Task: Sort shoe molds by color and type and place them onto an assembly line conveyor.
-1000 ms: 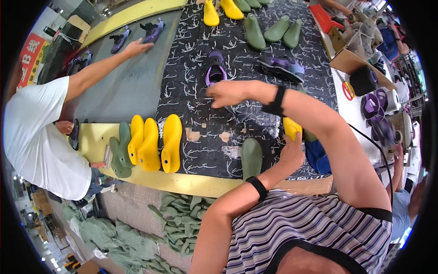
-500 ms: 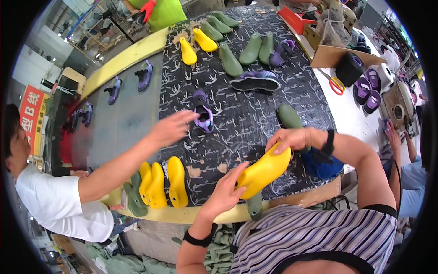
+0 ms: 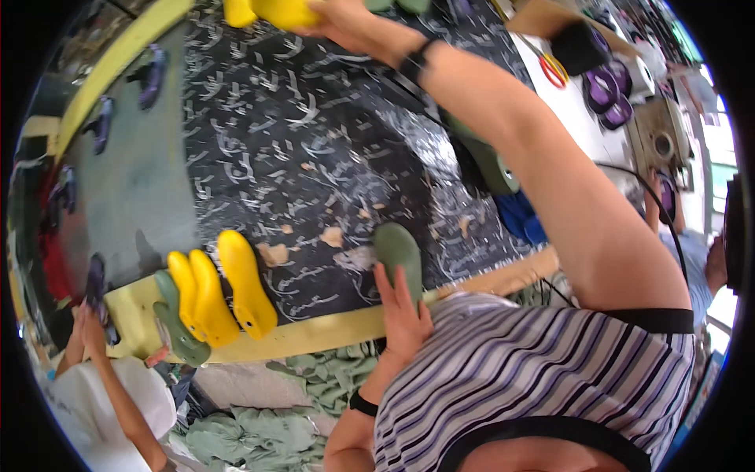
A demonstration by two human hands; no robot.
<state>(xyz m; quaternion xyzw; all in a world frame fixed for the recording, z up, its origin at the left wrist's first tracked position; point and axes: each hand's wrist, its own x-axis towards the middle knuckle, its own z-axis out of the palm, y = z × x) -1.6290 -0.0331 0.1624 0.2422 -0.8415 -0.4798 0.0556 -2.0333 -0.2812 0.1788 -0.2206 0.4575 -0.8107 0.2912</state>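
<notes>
My right hand (image 3: 336,22) reaches to the far side of the dark table and grips a yellow shoe last (image 3: 287,11); the top of the picture cuts off part of both. Close to my body, my left hand (image 3: 404,315) is on a green shoe last (image 3: 399,250) at the near table edge, fingers along one side and thumb on the other. Another yellow shoe last (image 3: 238,11) lies beside the one in my right hand. Beneath my right forearm, a green last (image 3: 497,169) is partly hidden.
Yellow lasts (image 3: 248,287) and green lasts (image 3: 179,334) stand at the near left edge. A co-worker's hands (image 3: 88,330) hold a dark purple sandal (image 3: 96,283) at far left. Red-and-yellow scissors (image 3: 554,71) and purple sandals (image 3: 604,88) lie on the white table at right.
My right hand has carried the yellow last forward to the far side. My left hand left that last for the green one. The co-worker's arm has drawn back, and the middle purple sandal is gone.
</notes>
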